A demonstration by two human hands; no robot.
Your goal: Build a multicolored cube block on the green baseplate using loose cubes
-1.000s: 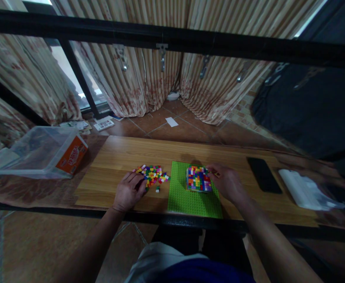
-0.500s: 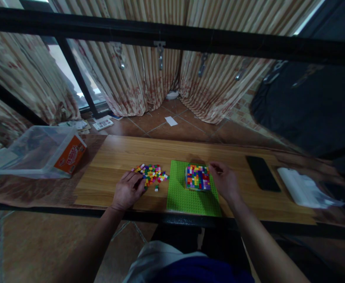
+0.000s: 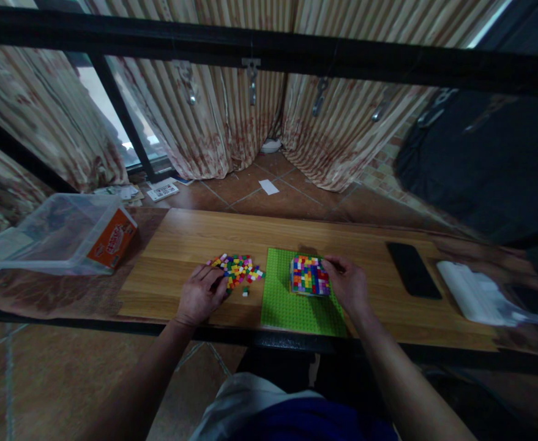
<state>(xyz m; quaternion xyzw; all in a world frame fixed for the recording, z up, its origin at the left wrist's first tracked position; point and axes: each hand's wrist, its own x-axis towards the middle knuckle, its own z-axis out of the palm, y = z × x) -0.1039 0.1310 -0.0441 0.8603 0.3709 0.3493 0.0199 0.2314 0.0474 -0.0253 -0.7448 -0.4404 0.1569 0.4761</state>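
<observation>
A green baseplate (image 3: 296,309) lies on the wooden table (image 3: 181,239), and a square block of many-coloured bricks (image 3: 310,275) stands on its far half. My right hand (image 3: 349,286) rests against the block's right side, its curled fingers touching the far right corner. To the left of the plate lies a heap of small loose bricks (image 3: 237,268). My left hand (image 3: 199,295) lies on the table at the near left edge of that heap, fingers loosely bent and touching the bricks. Whether either hand pinches a brick is hidden.
A clear plastic box with an orange label (image 3: 67,236) lies tipped at the far left. A black phone (image 3: 413,261) and a white plastic bag (image 3: 480,294) lie to the right. A black rail (image 3: 269,55) crosses overhead, with curtains behind.
My right hand has drawn in a little, from beside the block to against its far right corner. My left hand has stayed at the heap.
</observation>
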